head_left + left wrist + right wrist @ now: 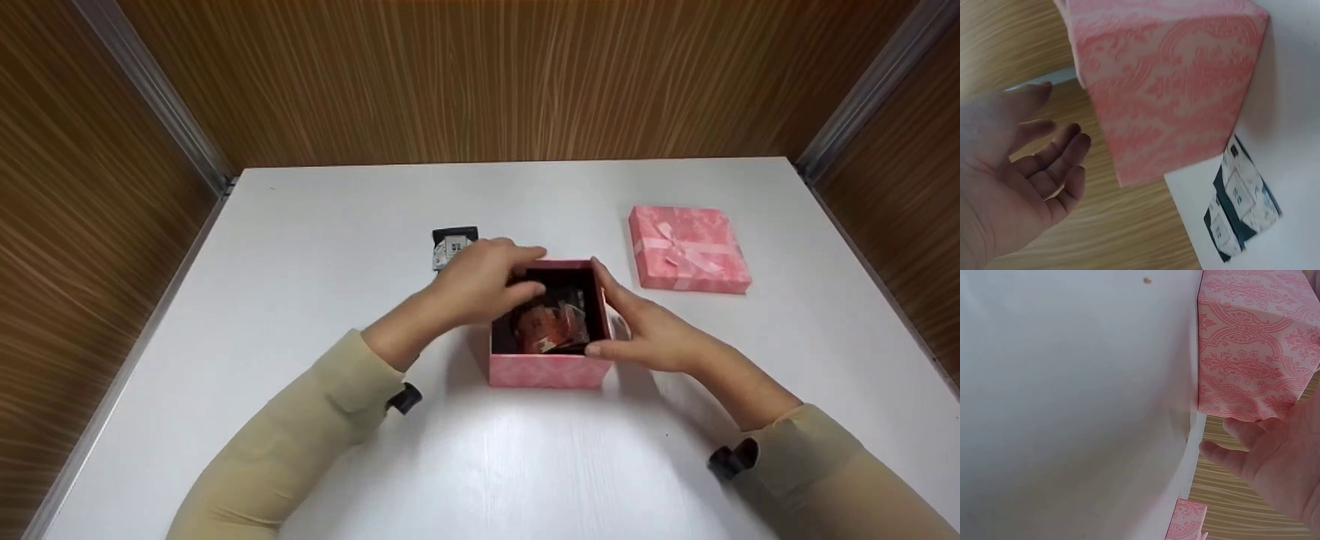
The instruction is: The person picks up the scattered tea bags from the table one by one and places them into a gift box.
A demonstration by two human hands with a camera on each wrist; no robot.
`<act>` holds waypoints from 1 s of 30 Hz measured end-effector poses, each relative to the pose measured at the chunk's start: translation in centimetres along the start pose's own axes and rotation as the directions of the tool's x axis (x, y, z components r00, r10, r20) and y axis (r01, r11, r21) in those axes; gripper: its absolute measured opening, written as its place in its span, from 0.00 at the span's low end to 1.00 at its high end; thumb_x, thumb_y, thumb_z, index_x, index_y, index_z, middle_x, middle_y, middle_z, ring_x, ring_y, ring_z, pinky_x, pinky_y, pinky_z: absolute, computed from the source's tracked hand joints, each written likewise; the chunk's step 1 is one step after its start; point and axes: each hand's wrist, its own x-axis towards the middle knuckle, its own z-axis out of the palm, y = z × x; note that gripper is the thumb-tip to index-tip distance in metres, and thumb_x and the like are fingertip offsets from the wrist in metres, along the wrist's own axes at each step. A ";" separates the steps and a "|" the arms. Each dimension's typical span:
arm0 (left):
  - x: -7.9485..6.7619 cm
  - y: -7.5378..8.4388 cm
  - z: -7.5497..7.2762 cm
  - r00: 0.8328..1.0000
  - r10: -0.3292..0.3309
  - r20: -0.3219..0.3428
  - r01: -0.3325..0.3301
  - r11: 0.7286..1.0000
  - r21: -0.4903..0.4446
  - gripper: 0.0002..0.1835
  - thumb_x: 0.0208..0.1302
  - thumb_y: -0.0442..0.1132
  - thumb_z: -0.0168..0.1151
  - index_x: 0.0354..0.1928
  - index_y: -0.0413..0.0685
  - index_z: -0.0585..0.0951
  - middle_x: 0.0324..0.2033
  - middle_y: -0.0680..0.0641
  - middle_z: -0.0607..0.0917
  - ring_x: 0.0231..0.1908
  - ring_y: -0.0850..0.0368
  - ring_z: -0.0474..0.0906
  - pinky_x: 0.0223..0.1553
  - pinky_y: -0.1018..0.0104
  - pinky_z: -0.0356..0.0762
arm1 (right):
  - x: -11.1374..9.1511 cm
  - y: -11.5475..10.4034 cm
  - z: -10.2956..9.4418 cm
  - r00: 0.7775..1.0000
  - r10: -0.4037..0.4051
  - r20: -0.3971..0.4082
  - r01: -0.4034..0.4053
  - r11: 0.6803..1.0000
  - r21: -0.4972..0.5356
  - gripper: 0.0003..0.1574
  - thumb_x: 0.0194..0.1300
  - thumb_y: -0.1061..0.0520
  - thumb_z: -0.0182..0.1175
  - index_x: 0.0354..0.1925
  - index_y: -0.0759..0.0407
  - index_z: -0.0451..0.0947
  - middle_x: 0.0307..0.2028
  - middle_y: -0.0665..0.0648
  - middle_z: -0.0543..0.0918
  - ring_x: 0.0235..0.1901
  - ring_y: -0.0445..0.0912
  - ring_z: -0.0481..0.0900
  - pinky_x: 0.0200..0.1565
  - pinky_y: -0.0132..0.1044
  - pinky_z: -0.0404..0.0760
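A pink patterned gift box [549, 371] stands uncovered on the table, with reddish, clear-wrapped packets [553, 327] inside its dark interior. My left hand [484, 281] hovers over the box's left rim, fingers loosely bent; in the left wrist view its palm and fingers [1044, 174] hold nothing. At the box's right side, my right hand [652, 330] grips the wall, thumb over the near corner and fingers along the outside. Behind the left hand lie black-and-white packets [452, 246], two of which show in the left wrist view.
The pink lid [690, 249] with a ribbon bow lies on the table at the back right. Wood-grain panels [495, 82] enclose the white table [337, 225] at the back and sides.
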 end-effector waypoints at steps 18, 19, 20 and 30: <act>-9.5 -10.3 -2.3 0.956 -0.278 -0.095 0.239 0.924 -0.297 0.28 0.73 0.42 0.70 0.71 0.42 0.79 0.53 0.42 0.88 0.53 0.47 0.84 0.55 0.48 0.81 | 0.1 -0.1 0.0 1.000 0.016 0.006 -0.016 1.000 -0.003 0.74 0.67 0.39 0.72 0.87 0.51 0.32 0.82 0.67 0.54 0.77 0.63 0.61 0.72 0.66 0.63; -9.9 -10.8 -2.3 0.954 -0.289 -0.081 0.253 0.919 -0.303 0.28 0.72 0.42 0.71 0.71 0.41 0.79 0.53 0.41 0.87 0.54 0.47 0.83 0.54 0.48 0.81 | 0.1 -0.1 0.0 1.000 0.016 0.005 -0.016 1.000 -0.004 0.74 0.67 0.39 0.72 0.87 0.52 0.32 0.81 0.67 0.54 0.77 0.63 0.61 0.72 0.66 0.63; -10.3 -11.4 -2.3 0.952 -0.298 -0.065 0.265 0.914 -0.308 0.28 0.72 0.42 0.72 0.70 0.41 0.80 0.54 0.40 0.87 0.54 0.46 0.83 0.55 0.48 0.80 | 0.1 -0.1 -0.1 1.000 0.015 0.004 -0.015 1.000 -0.006 0.74 0.67 0.39 0.72 0.87 0.52 0.32 0.81 0.67 0.54 0.77 0.63 0.61 0.72 0.66 0.63; -13.1 -14.9 -2.1 0.932 -0.314 0.183 0.357 0.883 -0.305 0.36 0.65 0.44 0.78 0.73 0.43 0.77 0.68 0.42 0.80 0.66 0.41 0.74 0.65 0.40 0.72 | 0.1 -0.1 0.0 0.999 0.032 0.005 -0.032 0.999 -0.002 0.74 0.66 0.39 0.73 0.87 0.50 0.32 0.82 0.65 0.54 0.77 0.62 0.60 0.73 0.65 0.62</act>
